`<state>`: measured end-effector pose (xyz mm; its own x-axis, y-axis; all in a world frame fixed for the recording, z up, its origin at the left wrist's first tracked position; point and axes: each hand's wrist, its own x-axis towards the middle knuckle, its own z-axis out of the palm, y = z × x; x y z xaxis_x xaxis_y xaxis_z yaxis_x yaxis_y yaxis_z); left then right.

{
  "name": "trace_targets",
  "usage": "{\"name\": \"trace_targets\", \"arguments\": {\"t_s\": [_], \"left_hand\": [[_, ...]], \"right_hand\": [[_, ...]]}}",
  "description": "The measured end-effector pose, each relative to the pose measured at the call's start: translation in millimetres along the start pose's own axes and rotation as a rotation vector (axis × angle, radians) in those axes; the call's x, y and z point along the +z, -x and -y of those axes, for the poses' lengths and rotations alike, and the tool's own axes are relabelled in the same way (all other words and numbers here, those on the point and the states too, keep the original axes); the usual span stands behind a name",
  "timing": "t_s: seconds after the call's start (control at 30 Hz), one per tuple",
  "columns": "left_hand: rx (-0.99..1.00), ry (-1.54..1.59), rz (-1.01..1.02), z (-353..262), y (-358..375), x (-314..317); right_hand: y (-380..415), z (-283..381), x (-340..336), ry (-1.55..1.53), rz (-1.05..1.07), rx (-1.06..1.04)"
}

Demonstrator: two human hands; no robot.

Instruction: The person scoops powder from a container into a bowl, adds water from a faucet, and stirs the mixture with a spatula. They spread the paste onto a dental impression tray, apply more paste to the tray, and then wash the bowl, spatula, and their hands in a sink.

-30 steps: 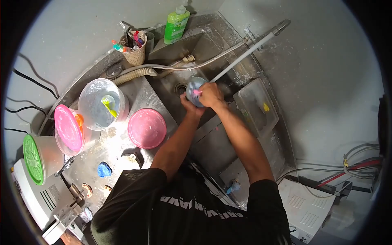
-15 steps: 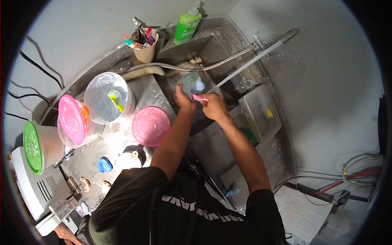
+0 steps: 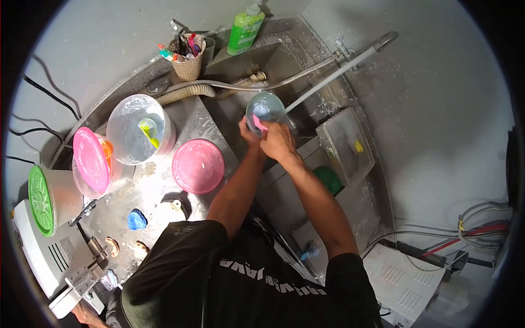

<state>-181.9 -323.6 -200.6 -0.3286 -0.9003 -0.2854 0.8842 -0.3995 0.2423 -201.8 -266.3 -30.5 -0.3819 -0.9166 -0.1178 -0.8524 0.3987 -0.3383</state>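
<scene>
Over the sink (image 3: pixel 229 117), my left hand (image 3: pixel 249 133) grips a clear round bowl (image 3: pixel 266 99) by its near left side, its mouth facing up toward me. Something whitish shows inside the bowl. My right hand (image 3: pixel 280 141) is closed on a pink plastic tool (image 3: pixel 258 122) whose flat end reaches into the bowl. The fingers hide the rest of the tool, so I cannot tell its exact kind. A pale tube (image 3: pixel 333 79) slants down from the faucet, its lower end close to the bowl's right side.
Left on the counter stand a clear bucket (image 3: pixel 136 128) holding a yellow-green scoop (image 3: pixel 147 134), a pink-lidded tub (image 3: pixel 198 166) and a blue dental impression (image 3: pixel 136 219). Behind are green soap (image 3: pixel 245 31) and a tool basket (image 3: pixel 187 67). A clear box (image 3: pixel 347 145) sits at right. Another person's hand (image 3: pixel 87 314) shows lower left.
The bowl has tipped so its opening faces me. My right hand has moved left and down over it, bringing the pink tool inside. The camera view has shifted slightly.
</scene>
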Motion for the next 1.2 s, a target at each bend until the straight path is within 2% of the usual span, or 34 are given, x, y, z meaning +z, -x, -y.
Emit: {"name": "trace_targets", "arguments": {"t_s": [0.03,0.13,0.2,0.23,0.3,0.33,0.4,0.47,0.5,0.6,0.63,0.73,0.77,0.87,0.97,1.07,1.17,1.2], "left_hand": [[-0.054,0.011,-0.065,-5.6,10.8,14.5],[-0.245,0.205,-0.056,-27.7,24.8,42.5],[-0.348,0.316,-0.027,-48.8,21.0,56.1],[-0.320,0.220,-0.018,-43.9,7.3,47.1],[-0.310,0.231,-0.072,-32.2,-5.0,34.9],[-0.309,0.237,-0.097,-31.3,-5.8,39.2],[-0.297,0.237,-0.104,-32.5,1.4,46.5],[-0.227,0.139,-0.081,-37.7,10.3,55.8],[-0.159,0.141,-0.059,-26.3,-4.6,33.1],[-0.240,0.348,0.065,-25.8,-2.9,31.1],[-0.289,0.384,-0.002,-30.2,3.0,36.7],[-0.192,0.025,-0.301,-26.0,18.6,49.1],[-0.084,-0.072,-0.073,4.4,-6.2,-13.9],[-0.271,0.194,-0.120,4.6,25.6,2.3],[-0.318,0.215,-0.094,6.1,15.6,-5.8],[-0.241,0.301,-0.128,-8.2,24.0,5.8],[-0.282,0.218,-0.122,11.3,13.6,-28.3],[-0.302,0.168,-0.213,10.3,15.7,-25.7]], "right_hand": [[-2.7,0.2,-3.5,0.052,0.001,0.026],[-7.7,-20.0,-5.9,0.287,-0.039,0.066],[-1.2,-40.3,-7.5,0.325,-0.080,-0.006],[2.6,-38.8,-3.3,0.269,-0.038,0.018],[10.9,-35.4,6.6,0.159,0.044,0.069],[13.8,-37.9,20.4,-0.066,0.036,0.014],[14.4,-30.6,42.2,-0.219,-0.113,-0.068],[9.3,-34.0,34.6,-0.066,0.025,0.017],[8.2,-32.6,29.0,0.006,0.095,0.057],[11.5,-28.2,12.0,0.239,-0.001,0.116],[12.9,-27.7,16.4,0.267,0.016,0.121],[13.2,-11.7,20.7,0.043,0.120,0.020],[-0.4,-21.2,35.6,-0.085,0.122,0.013],[-14.1,-14.4,17.1,0.044,0.107,0.102],[-8.7,-6.6,8.0,0.198,0.175,0.214],[-23.6,-59.0,41.6,-0.275,0.223,-0.073],[-33.1,-53.5,42.6,-0.344,0.131,0.002],[-32.9,-48.7,41.0,-0.201,0.114,-0.018]]}}
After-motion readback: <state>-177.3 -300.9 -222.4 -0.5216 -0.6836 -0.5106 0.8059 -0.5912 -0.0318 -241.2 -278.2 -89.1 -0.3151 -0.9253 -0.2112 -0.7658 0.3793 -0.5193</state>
